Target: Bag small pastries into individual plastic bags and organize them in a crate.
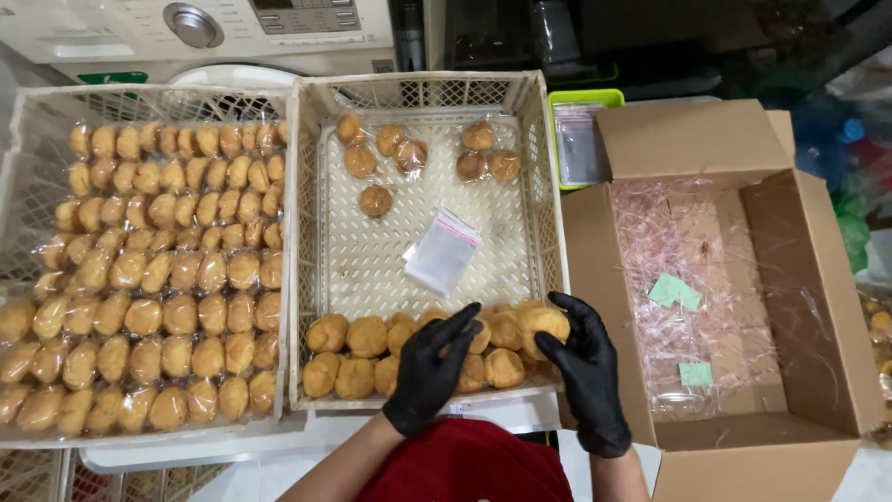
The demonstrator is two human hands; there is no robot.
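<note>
1. Right now the right hand [587,367], in a black glove, is curled around one unwrapped round pastry [544,323] at the near right end of the middle crate [548,232], fingers closed on it.
2. Beside it, the left hand [429,372], also gloved, lies open with fingers stretched over the row of bare pastries [367,336]; it grips nothing.
3. Judging by this, the step in hand looks like picking a single pastry out of the loose row.
4. A small clear bag [442,251] lies flat on the crate floor, just beyond the row and apart from both hands.
5. Any next move would seem to call for a light grip, since the pastry looks soft, and a free hand to hold the bag's mouth apart.
6. Wrapped pastries [376,200] sit at the far end, and the left crate [28,186] is packed with more.
7. An open cardboard box [808,279] lined with clear film stands to the right.
</note>
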